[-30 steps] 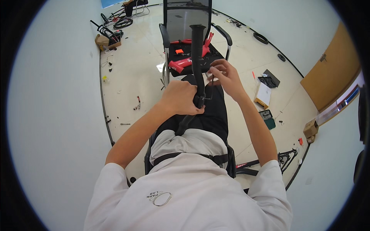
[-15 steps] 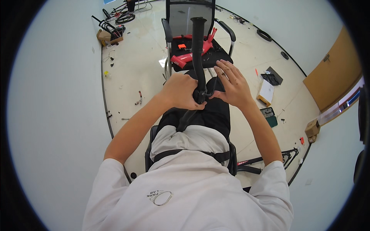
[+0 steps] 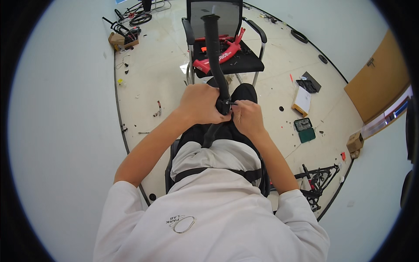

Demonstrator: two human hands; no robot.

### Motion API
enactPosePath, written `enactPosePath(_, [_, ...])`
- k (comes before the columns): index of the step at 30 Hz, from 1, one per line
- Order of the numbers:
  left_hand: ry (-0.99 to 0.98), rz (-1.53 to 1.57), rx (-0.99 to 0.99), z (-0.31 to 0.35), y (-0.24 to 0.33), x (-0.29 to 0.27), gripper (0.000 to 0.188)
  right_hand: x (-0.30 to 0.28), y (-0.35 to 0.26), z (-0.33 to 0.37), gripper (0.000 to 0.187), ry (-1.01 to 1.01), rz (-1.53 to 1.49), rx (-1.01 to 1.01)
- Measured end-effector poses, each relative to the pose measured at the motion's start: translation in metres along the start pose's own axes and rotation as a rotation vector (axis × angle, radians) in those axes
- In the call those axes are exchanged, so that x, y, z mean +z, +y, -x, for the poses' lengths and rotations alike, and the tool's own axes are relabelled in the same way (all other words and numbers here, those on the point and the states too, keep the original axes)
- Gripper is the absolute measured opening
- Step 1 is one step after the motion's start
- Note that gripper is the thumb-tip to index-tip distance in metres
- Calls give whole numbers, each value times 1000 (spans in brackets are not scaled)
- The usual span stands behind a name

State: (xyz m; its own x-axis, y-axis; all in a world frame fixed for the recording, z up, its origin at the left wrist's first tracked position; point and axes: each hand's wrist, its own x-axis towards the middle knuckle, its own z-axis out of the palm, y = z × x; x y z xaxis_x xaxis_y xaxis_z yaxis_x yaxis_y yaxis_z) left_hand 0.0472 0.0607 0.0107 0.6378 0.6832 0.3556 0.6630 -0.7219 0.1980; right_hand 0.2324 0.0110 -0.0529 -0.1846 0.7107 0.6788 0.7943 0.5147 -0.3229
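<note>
A black bicycle handlebar [image 3: 213, 48] points away from me over my lap, its near end low between my thighs. My left hand [image 3: 200, 104] is wrapped round its middle, where a small black clamp [image 3: 224, 105] sits. On the clamp's right side, my right hand [image 3: 248, 117] is closed in a pinch on a thin dark hex key [image 3: 233, 104]. Its tip meets the clamp; the rest of the key is mostly hidden by my fingers.
Ahead stands a black office chair [image 3: 251, 65] with a red frame part [image 3: 227, 54] on its seat. On the floor to the right lie a green tool case [image 3: 307, 135], a white box [image 3: 302, 101] and a black bike frame [image 3: 323, 179]. A brown door [image 3: 375, 74] is at far right.
My right hand has gone from spread fingers to a pinch at the clamp, coming lower and further left. The handlebar's far end has swung left. My left hand keeps its hold.
</note>
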Motion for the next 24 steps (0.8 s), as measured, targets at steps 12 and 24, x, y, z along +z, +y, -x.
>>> enactPosePath(12, [23, 3, -222, 11, -7, -2, 54, 5, -33, -12, 71, -247, -181, 409])
enactPosePath(24, [5, 11, -79, 6, -4, -19, 51, -1, -34, -8, 47, -129, -619, 378])
